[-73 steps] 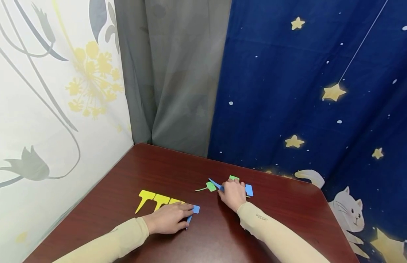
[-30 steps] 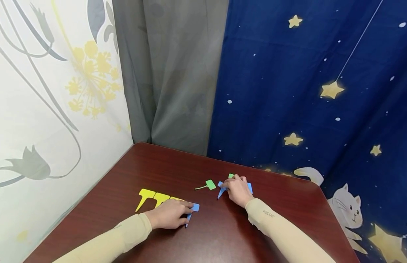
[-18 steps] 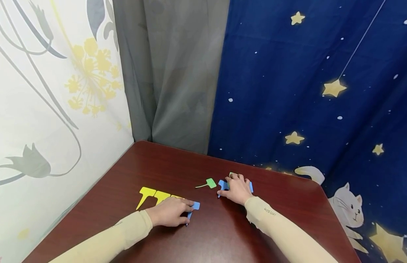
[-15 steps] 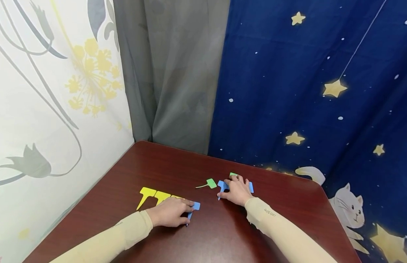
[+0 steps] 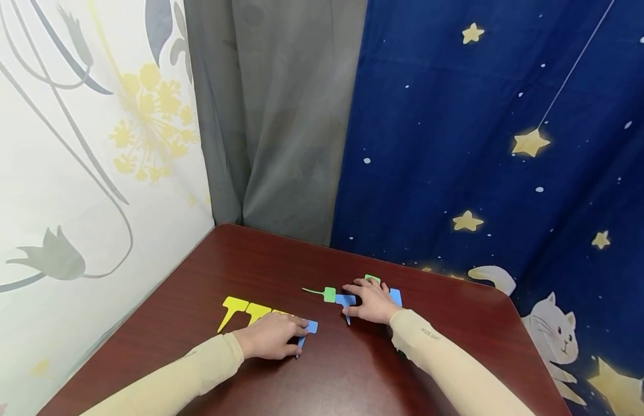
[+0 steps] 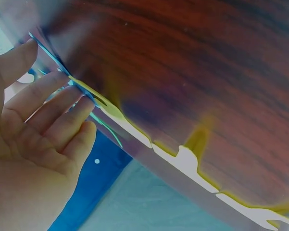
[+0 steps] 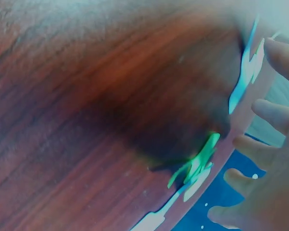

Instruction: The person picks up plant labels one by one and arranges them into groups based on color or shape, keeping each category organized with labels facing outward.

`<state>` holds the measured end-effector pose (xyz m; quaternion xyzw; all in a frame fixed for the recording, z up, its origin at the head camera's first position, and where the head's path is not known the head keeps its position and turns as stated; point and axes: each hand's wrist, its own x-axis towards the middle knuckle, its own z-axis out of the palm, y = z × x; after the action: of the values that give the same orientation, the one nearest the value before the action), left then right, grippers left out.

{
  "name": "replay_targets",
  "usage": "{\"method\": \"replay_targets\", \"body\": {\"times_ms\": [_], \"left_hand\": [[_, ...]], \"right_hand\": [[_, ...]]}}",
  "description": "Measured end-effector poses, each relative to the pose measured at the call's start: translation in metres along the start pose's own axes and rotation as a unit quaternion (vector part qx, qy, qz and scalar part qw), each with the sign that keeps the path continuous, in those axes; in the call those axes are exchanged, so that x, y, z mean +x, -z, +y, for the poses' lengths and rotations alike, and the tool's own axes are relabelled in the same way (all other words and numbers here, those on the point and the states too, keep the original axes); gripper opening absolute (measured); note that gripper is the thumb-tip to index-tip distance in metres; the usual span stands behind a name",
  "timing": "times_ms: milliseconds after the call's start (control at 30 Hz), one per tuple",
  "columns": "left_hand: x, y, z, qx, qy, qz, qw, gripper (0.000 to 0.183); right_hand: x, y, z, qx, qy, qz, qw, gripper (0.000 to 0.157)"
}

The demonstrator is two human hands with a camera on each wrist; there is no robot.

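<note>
While my left hand (image 5: 272, 337) rests, thumb and fingers apart, on a blue tag (image 5: 312, 327) beside the yellow tags (image 5: 257, 312), my right hand (image 5: 375, 304) has fingers spread near a second blue tag (image 5: 345, 300), right beside a green tag (image 5: 329, 294).

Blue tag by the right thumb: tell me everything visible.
The blue tag is a thin, plastic-looking T-shaped marker with a rectangular head and a tapering stem. It lies on the dark red-brown table, stem pointing toward the person. In the head view, the left edge of its head meets or overlaps the green tag; I cannot tell which. The thumb of the right hand is at the stem, but contact is unclear.
</note>
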<state>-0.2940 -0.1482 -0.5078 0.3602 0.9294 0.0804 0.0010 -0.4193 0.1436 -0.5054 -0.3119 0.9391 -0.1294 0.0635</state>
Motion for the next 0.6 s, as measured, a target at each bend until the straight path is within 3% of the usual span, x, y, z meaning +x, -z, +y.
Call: {"method": "replay_targets", "body": {"times_ms": [233, 433, 600], "left_hand": [[0.000, 0.003, 0.000, 0.000, 0.001, -0.006, 1.0000, 0.041], [0.000, 0.003, 0.000, -0.003, 0.001, -0.012, 0.9999, 0.041], [0.000, 0.003, 0.001, -0.005, 0.000, -0.013, 0.9999, 0.042]], "right_hand": [[-0.003, 0.002, -0.001, 0.013, 0.005, 0.003, 1.000, 0.072], [-0.004, -0.005, 0.000, -0.024, 0.021, 0.012, 0.999, 0.086], [-0.005, -0.008, 0.000, -0.048, 0.030, 0.028, 0.998, 0.086]]}}
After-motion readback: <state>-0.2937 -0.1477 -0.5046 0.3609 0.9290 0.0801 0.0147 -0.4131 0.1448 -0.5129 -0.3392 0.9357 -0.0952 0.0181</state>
